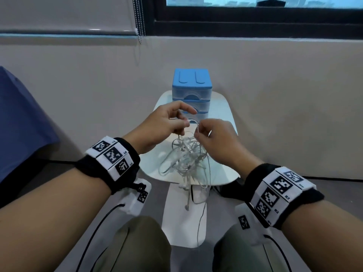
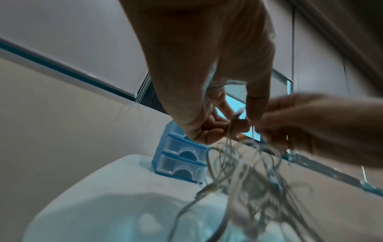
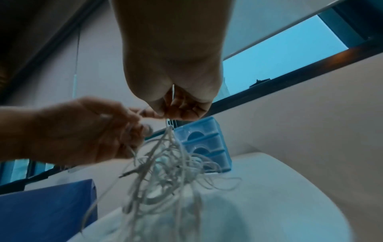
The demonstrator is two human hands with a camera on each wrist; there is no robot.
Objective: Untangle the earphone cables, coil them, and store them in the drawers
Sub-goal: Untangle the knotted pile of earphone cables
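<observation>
A tangle of white earphone cables [image 1: 186, 158] is held up above the middle of a small white tabletop [image 1: 224, 114], with loose strands and an earbud hanging down past its near edge. The bundle is gripped at its top by both hands, which are raised close together just in front of the drawers.

The left hand [image 1: 167, 122] is seen with its fingers curled; a cable strand is pinched between the thumb and the fingertips [image 2: 238, 126], and further strands are caught under the lower curled fingers. The right hand [image 1: 216, 134] is closed in a tight pinch on a single thin strand, which is seen in the right wrist view to run up between the thumb and curled fingers [image 3: 182, 106] and down into the tangle. A short arch of cable is stretched between the two hands. The rest of the bundle is left hanging loose and knotted below them.

A small blue drawer unit [image 1: 192, 91] is set at the far edge of the tabletop, against the wall; three translucent drawers are stacked in it, all shown pushed in. Marker-covered wristbands [image 1: 112, 156] are worn on both wrists
</observation>
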